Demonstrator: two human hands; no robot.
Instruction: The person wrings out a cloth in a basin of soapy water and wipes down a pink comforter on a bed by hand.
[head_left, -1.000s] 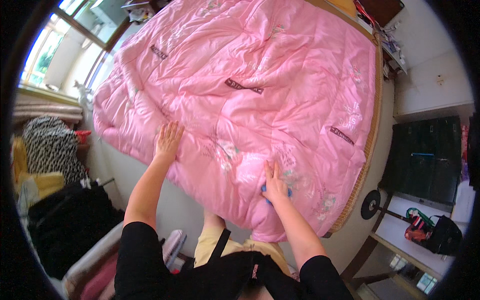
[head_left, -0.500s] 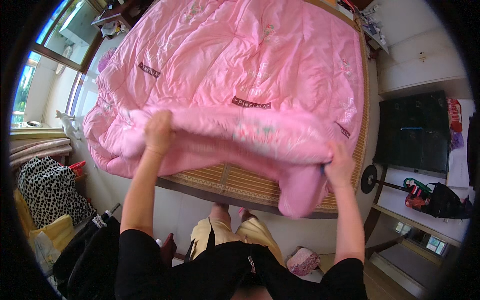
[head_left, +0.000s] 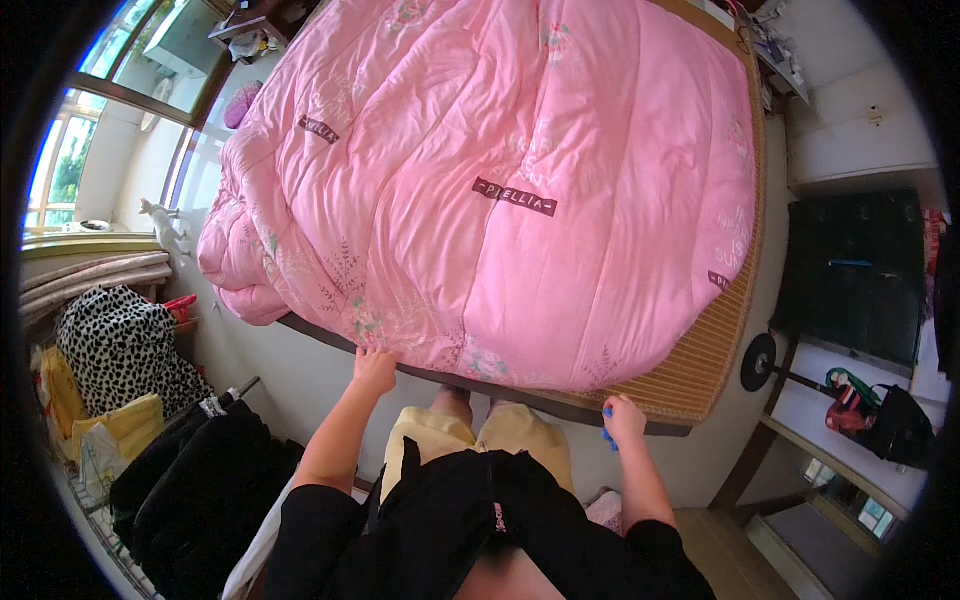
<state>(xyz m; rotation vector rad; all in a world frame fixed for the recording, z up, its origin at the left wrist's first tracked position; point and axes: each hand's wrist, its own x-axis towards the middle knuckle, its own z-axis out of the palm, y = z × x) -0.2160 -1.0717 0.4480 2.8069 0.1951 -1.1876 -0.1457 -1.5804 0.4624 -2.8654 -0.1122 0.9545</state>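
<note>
Fingers (head_left: 368,356) of the left hand (head_left: 375,371) are bunched together at the near hem of the pink quilt (head_left: 500,190), touching its underside where it overhangs the dark bed edge (head_left: 320,335); whether they pinch the fabric or only press on it cannot be told. Those of the right hand (head_left: 625,420) are curled into a loose fist around a small blue object (head_left: 607,428), of which only a sliver shows, so its kind stays unclear. That hand sits at the bed's near corner, just off the woven straw mat (head_left: 700,370), apart from the quilt's hem.

Beyond both hands the quilt spreads wide over the bed, covering nearly all of it, with a rumpled fold bulging over the side out past the left fingers. Its near edge runs between the two hands, and the mat lies bare beyond the right fingers.

Below the left hand, to its outer side, dark clothes (head_left: 190,470) hang on a rack, with a spotted black-and-white cloth (head_left: 120,345) further out. Far beyond the right hand stands a dark cabinet (head_left: 860,270), with a black bag (head_left: 890,425) lower down.
</note>
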